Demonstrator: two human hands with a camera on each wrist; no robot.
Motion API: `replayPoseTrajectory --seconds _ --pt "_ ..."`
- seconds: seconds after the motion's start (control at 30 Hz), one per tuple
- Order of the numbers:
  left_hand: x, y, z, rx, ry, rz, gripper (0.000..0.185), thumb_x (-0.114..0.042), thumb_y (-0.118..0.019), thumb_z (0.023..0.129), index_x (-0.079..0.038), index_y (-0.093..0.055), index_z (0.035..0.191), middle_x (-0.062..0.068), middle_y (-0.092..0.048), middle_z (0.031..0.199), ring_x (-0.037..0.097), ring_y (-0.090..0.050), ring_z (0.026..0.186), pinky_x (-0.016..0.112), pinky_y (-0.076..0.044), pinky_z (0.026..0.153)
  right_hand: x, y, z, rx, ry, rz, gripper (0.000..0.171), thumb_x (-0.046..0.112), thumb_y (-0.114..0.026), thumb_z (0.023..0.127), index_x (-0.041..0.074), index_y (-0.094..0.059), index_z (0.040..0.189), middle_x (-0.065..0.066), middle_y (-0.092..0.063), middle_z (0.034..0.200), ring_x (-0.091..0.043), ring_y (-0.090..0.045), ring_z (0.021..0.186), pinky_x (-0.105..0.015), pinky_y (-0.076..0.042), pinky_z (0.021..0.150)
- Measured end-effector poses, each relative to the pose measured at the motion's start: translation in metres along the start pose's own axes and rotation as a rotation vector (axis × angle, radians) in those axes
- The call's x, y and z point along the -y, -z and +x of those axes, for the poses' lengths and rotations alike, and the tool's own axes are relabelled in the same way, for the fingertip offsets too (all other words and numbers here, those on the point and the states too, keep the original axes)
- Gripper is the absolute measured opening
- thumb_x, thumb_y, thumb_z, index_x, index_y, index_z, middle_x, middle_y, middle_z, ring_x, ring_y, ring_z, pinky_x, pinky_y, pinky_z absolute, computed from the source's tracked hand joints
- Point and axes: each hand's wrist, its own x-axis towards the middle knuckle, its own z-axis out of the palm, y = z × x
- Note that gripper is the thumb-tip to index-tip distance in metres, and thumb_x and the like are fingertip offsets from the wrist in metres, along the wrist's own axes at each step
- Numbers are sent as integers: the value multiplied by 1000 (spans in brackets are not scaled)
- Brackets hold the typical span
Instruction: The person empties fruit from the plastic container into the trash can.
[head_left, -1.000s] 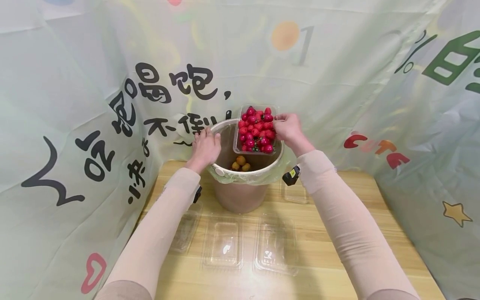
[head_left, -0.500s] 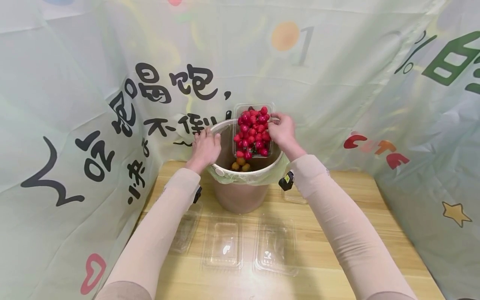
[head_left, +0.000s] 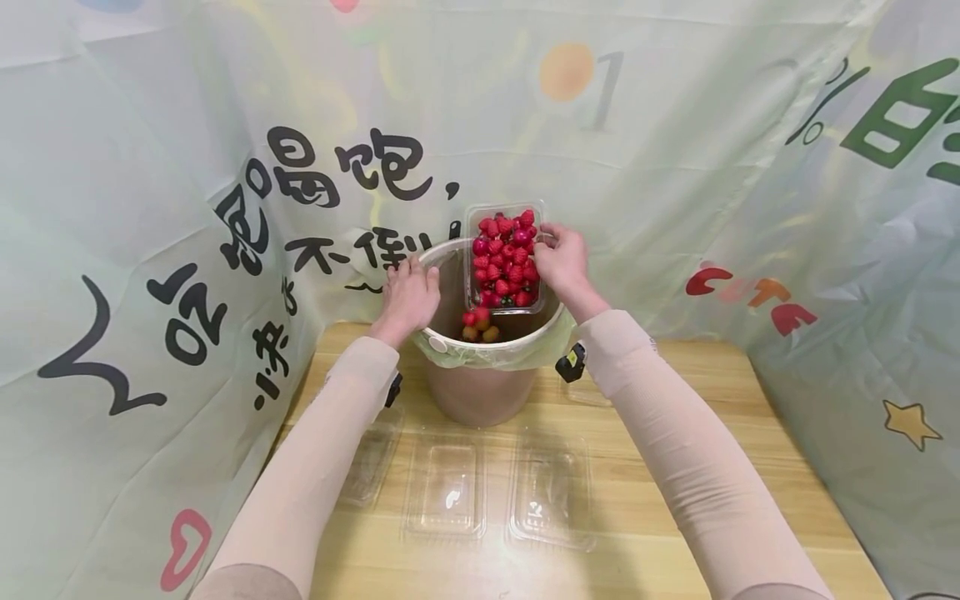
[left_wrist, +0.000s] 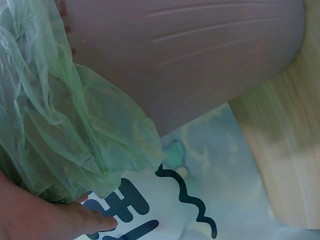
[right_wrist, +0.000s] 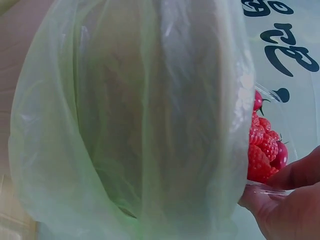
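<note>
My right hand (head_left: 562, 257) pinches the right edge of a clear plastic box (head_left: 471, 275), tilted over the trash bin (head_left: 480, 387). Raspberries (head_left: 495, 260) and round cherry-like fruits with stems (right_wrist: 281, 155) fill it. A couple of red fruits (head_left: 481, 316) are below the box's lower edge, just above small orange-brown balls (head_left: 490, 334) inside the bin. My left hand (head_left: 411, 296) grips the bin's left rim, thumb on the inner side and fingers outside. In the left wrist view its fingers lie against the green bin liner (left_wrist: 110, 130). The bin's floor is mostly hidden.
Two clear plastic boxes, one on the left (head_left: 446, 487) and one on the right (head_left: 551, 492), lie on the wooden table (head_left: 660, 467). Another (head_left: 369, 458) sits partly behind the left forearm, and one more (head_left: 587, 392) beside the bin. Printed cloth walls (head_left: 660, 167) enclose the table.
The right hand has shifted left and slightly up with the fruit box. Some red fruits have slid out over its lower edge into the bin. The left hand stays on the rim.
</note>
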Motion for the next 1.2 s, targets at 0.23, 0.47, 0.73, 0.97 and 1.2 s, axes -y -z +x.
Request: replayPoseTrajectory --seconds 0.23,0.47,0.73,0.97,1.2 --pt "-1 1 -1 2 -1 12 73 -42 -22 114 10 -15 164 30 -17 172 56 -12 159 65 -12 131 -1 0 0 -8 18 18 49 -2 -49 99 -3 -58 148 -25 -66 142 -29 -66 131 -38 -59 104" --pt "-1 2 -2 -4 0 14 72 -42 -23 114 10 -16 164 31 -19 172 57 -14 158 65 -14 131 0 -2 0 -13 41 44 48 -2 -51 101 -3 -57 148 -24 -66 142 -27 -63 135 -37 -56 109" --pt "-2 3 -3 1 11 0 71 -40 -25 114 9 -15 165 30 -18 172 56 -13 159 65 -13 131 -1 -3 0 -38 67 39 48 -2 -51 99 -3 -58 147 -25 -66 140 -28 -64 135 -35 -53 113" --pt "-3 3 -2 0 4 2 72 -42 -24 114 9 -16 164 30 -19 172 56 -13 159 65 -14 131 0 -3 -2 -45 90 39 48 -3 -50 100 -3 -58 147 -23 -65 143 -26 -62 138 -34 -52 114" --pt "-3 3 -3 -7 2 -4 72 -41 -25 114 9 -16 164 31 -18 172 56 -14 158 65 -14 131 0 -3 -2 -54 115 29 47 -2 -50 99 -4 -60 145 -24 -67 140 -27 -63 136 -37 -53 113"
